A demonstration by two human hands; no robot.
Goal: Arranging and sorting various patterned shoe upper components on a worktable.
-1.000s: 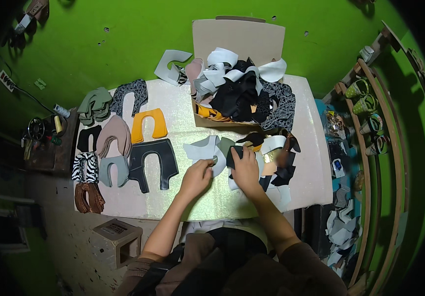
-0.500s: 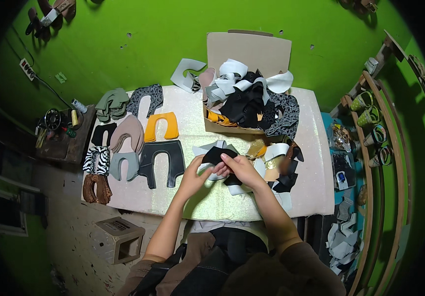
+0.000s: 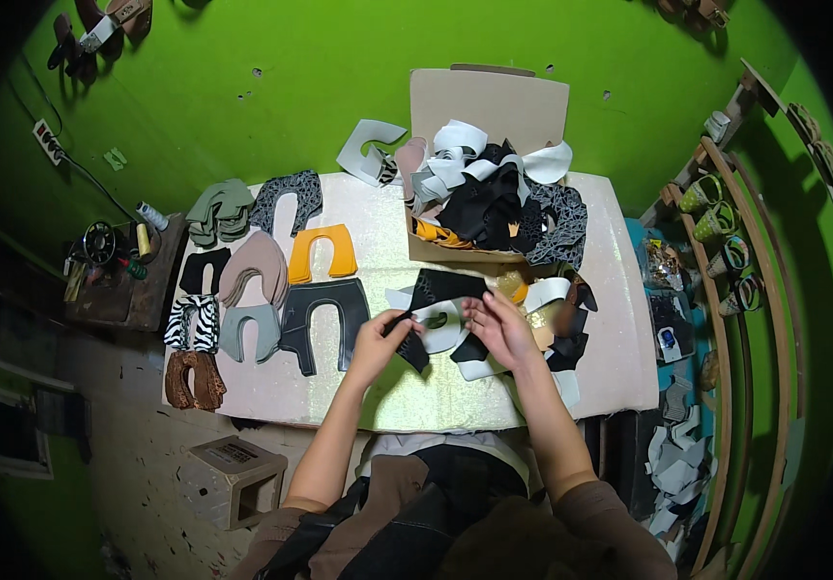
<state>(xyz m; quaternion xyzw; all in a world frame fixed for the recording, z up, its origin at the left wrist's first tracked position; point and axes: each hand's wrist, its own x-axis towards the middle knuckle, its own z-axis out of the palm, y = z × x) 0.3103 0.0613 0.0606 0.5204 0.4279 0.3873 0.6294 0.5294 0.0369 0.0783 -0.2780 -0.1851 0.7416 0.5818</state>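
Over the middle of the table hangs a curved black cut piece (image 3: 440, 286), U-shaped with a patterned patch on its face. My left hand (image 3: 380, 346) pinches its left side between thumb and fingers. At the other end of the piece my right hand (image 3: 505, 333) has its fingers apart, near or just touching the edge. Underneath lie white and grey cut pieces (image 3: 443, 333), partly covered. Just right of my right hand is a loose heap of scraps (image 3: 563, 350) in black, white, tan and gold.
Left on the table are sorted stacks of U-shaped pieces, among them orange (image 3: 323, 253), black (image 3: 321, 324), zebra-striped (image 3: 191, 323) and brown (image 3: 193, 379). An open cardboard box (image 3: 465, 253) overflows with pieces at the back. A wooden rack (image 3: 786, 387) with sandals stands at the right.
The black piece, bunched between both hands before, is now spread out into its curved shape. My right hand has moved right, away from the left, and its fingers have loosened.
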